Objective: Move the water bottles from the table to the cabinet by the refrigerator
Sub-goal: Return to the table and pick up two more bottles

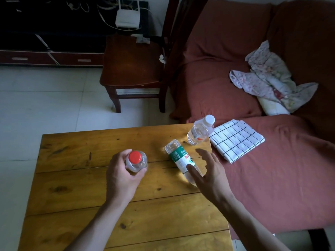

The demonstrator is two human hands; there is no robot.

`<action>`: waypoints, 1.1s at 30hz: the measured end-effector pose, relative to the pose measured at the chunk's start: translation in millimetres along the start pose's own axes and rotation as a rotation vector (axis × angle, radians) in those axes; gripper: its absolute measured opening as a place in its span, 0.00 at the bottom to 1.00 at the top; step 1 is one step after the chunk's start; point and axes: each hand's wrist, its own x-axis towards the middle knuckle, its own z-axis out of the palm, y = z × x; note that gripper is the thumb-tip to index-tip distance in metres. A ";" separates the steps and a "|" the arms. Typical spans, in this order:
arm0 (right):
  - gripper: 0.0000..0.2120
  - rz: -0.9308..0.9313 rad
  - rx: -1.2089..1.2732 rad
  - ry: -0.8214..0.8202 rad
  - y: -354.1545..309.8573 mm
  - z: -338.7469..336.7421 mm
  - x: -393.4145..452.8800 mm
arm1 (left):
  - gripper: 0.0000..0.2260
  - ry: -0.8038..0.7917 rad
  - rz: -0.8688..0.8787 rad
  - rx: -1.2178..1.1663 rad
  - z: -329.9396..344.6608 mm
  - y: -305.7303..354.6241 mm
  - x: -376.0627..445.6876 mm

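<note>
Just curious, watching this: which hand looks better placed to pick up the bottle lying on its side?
Probably the right hand: it is open and reaching over the green-labelled bottle lying on the wooden table. The left hand already grips the red-capped bottle.

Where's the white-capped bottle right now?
The white-capped bottle stands at the table's far right corner, beside the checked cloth and just beyond the lying green-labelled bottle.

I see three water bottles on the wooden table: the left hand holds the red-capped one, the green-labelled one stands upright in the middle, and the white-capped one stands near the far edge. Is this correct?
Not fully. In the head view the clear green-labelled plastic bottle lies on its side on the wooden table, under the open right hand. The rest holds: the left hand holds the clear red-capped bottle, and the clear white-capped bottle stands near the far edge.
</note>
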 end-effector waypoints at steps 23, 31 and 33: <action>0.29 0.108 0.168 0.415 23.0 10.1 109.3 | 0.32 -0.005 0.022 -0.036 1.9 -10.5 -3.3; 0.25 0.104 0.147 0.447 22.3 9.9 98.9 | 0.31 -0.004 0.058 -0.052 5.0 -12.8 -1.1; 0.24 0.079 0.150 0.454 18.9 5.8 89.6 | 0.31 -0.010 0.066 -0.045 2.9 -12.9 0.0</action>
